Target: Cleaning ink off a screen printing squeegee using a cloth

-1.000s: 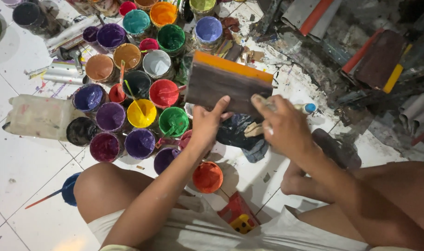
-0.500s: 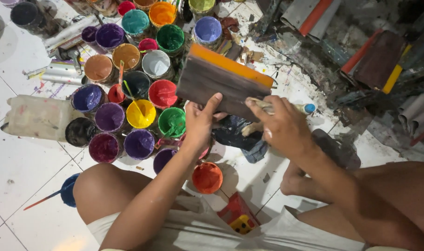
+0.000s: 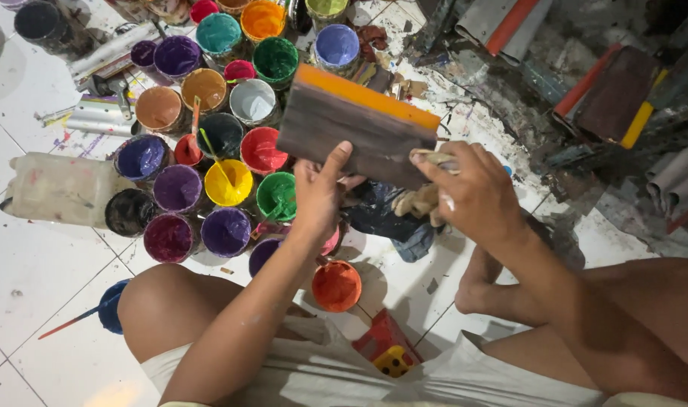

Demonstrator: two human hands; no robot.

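A wooden squeegee (image 3: 351,124) with an orange rubber edge is held up over the paint pots. My left hand (image 3: 319,197) grips its lower edge, thumb up on the dark wood. My right hand (image 3: 476,194) is closed on a small stained rag or tool (image 3: 433,157) pressed against the squeegee's right end. Below both hands lie a dark cloth (image 3: 385,215) and my knees.
Several open pots of paint, among them yellow (image 3: 228,183), green (image 3: 276,196), red (image 3: 262,149), purple (image 3: 226,231) and orange (image 3: 336,286), crowd the white tiled floor. A whitish plastic jug (image 3: 61,188) lies at left. More squeegees and rolled material (image 3: 611,94) pile up at upper right.
The squeegee has been lifted and tilted a little to the left; my left hand has shifted along its lower edge while my right hand stays at its right end.
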